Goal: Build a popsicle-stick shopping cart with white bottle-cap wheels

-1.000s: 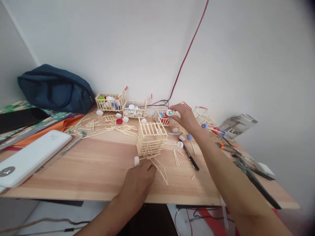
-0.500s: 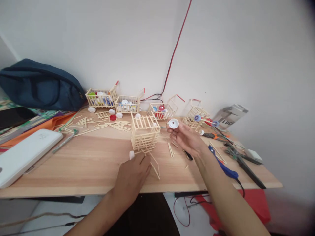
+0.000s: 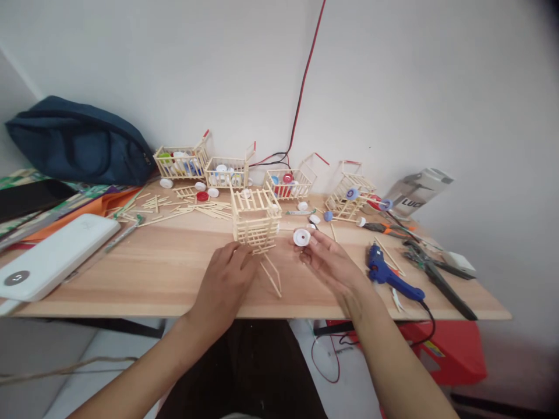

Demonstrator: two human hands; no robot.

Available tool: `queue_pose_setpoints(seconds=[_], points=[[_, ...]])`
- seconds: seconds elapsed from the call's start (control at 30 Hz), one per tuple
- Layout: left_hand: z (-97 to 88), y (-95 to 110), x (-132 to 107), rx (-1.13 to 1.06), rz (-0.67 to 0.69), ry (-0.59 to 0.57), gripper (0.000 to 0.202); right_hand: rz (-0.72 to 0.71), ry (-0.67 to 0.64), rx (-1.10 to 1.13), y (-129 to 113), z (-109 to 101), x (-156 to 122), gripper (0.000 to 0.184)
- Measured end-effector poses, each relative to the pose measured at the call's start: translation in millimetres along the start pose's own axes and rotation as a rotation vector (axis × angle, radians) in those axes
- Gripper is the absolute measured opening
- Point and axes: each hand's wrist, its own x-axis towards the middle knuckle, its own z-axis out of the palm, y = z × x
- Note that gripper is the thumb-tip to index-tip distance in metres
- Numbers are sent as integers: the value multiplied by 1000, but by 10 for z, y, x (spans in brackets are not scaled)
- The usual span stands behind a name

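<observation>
Right grip (image 3: 335, 262) — white cap (image 3: 297, 240) pinched at fingertips | left grip (image 3: 226, 273) — stick cart (image 3: 255, 223) touching, just ahead, closure hidden

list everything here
near cart: one, tan, centre
far carts: four, tan, back
held cap: one, white, centre
loose caps: several, mixed, table
sticks: many, tan, table
glue gun: one, blue, right
pliers: one, black, orange, right
hand tool: one, black, right
bag: one, blue, left
power bank: one, white, left
phone: one, black, left
box: one, grey, right
wires: several, red, black, wall
large object: one, red, below table
table: one, tan, centre
left hand: one, at near cart
right hand: one, holding cap
</observation>
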Motion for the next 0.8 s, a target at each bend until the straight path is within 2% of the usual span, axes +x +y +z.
queue_pose_setpoints(seconds=[0.13, 0.37, 0.5, 0.6, 0.8], points=[[6, 24, 31, 8, 6, -38, 19, -37, 14, -160, 62, 81, -41, 30], [12, 12, 71, 40, -7, -85, 6, -48, 44, -387, 200, 187, -120, 36], [41, -37, 46, -10, -14, -36, 9, -60, 56, -439, 212, 188, -158, 38], [25, -71, 25, -94, -36, 50, 13, -71, 66, -451, 203, 164, -172, 37], [-133, -38, 15, -223, -85, 126, 11, -75, 120, -426, 199, 120, -204, 36]])
